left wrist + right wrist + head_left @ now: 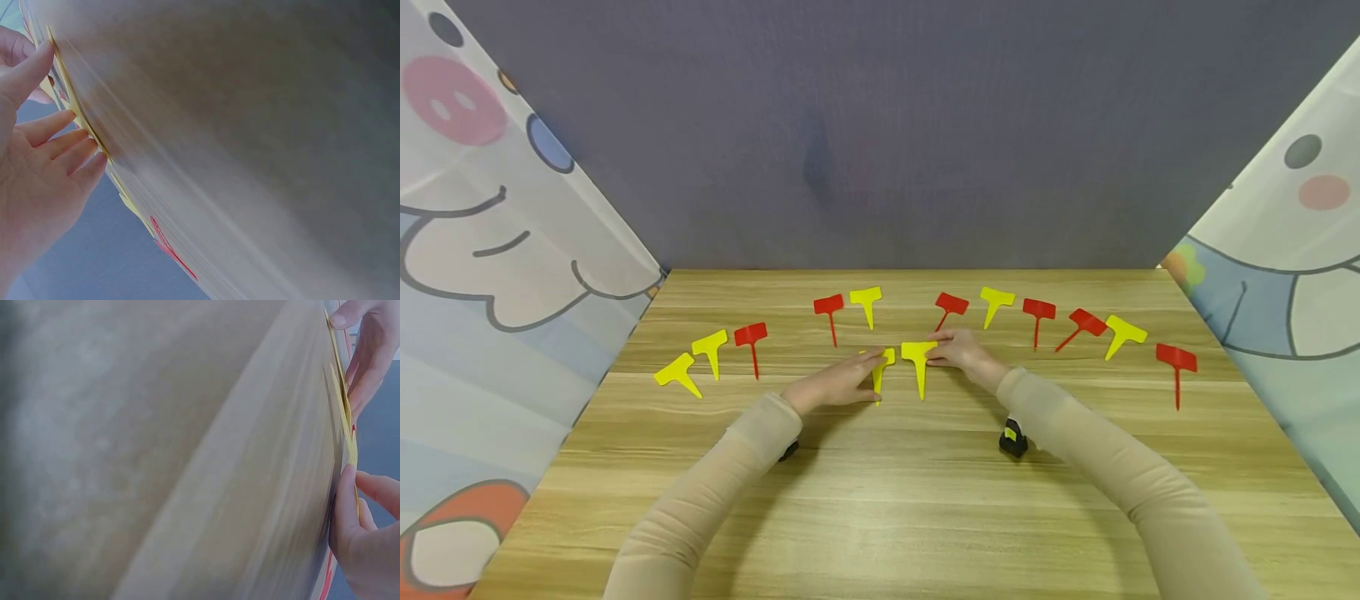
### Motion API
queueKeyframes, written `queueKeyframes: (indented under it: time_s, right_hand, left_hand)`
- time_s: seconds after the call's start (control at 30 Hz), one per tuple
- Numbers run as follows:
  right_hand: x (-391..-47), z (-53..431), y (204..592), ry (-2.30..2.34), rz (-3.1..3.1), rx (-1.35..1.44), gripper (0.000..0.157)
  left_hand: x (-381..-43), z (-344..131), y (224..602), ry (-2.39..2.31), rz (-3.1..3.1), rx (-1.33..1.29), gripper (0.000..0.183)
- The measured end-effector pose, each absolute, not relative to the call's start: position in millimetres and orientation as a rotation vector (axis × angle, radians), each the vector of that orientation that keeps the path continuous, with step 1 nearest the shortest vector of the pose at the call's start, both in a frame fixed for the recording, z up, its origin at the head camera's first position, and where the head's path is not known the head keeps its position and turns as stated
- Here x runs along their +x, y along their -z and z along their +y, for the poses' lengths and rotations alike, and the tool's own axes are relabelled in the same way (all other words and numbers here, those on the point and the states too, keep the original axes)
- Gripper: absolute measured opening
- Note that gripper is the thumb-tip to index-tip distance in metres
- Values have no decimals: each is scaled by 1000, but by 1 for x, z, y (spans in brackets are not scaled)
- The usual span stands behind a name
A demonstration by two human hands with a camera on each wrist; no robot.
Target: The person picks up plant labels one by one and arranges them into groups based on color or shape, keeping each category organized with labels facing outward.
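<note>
In the head view my left hand (pixel 835 385) holds a yellow T-shaped plant label (pixel 877 381), thumb near its pointed tip and fingers over its head. The left wrist view shows that label (pixel 81 115) edge-on between thumb and fingertips, low over the table. My right hand (pixel 964 352) pinches the head of a second yellow plant label (pixel 919 360) from the right, its stem pointing toward me. In the right wrist view, thumb and fingers grip this label (pixel 344 415) at one end. The two labels lie side by side, a small gap between them.
More labels spread across the wooden table (pixel 880 517): yellow labels (pixel 676 372) and red labels (pixel 752 336) at left, others behind my hands, and red labels (pixel 1177 358) at right. A grey panel (pixel 925 133) stands behind; printed curtains (pixel 512 250) flank the table.
</note>
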State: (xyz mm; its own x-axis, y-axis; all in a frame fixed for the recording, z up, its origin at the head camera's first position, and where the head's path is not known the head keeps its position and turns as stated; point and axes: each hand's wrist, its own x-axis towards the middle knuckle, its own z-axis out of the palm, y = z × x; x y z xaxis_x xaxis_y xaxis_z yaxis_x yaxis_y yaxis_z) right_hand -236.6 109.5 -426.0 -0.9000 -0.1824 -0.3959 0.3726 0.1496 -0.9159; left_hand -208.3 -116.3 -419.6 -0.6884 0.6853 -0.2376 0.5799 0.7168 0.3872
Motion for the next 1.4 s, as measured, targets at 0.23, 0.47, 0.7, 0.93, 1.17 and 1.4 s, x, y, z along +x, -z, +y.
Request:
queueKeyframes:
  time_s: [0.23, 0.47, 0.7, 0.93, 1.17, 1.4]
  right_hand:
    - [-236, 108, 427, 1768, 2057, 155, 42]
    - [-235, 106, 426, 1725, 2127, 90, 40]
    - [-233, 105, 428, 1688, 2209, 60, 38]
    - [-236, 102, 429, 1565, 2378, -50, 35]
    - [-235, 100, 427, 1446, 2480, -101, 33]
    - [-236, 99, 425, 1117, 2720, -242, 31]
  left_hand:
    - [-208, -116, 418, -393, 2549, 978, 68]
    - [-207, -115, 417, -395, 2547, 966, 67]
    - [-207, -115, 416, -400, 2538, 960, 67]
    - [-206, -116, 414, -406, 2530, 953, 67]
    - [-207, -115, 415, -395, 2526, 949, 67]
    - [-207, -116, 416, -391, 2518, 953, 67]
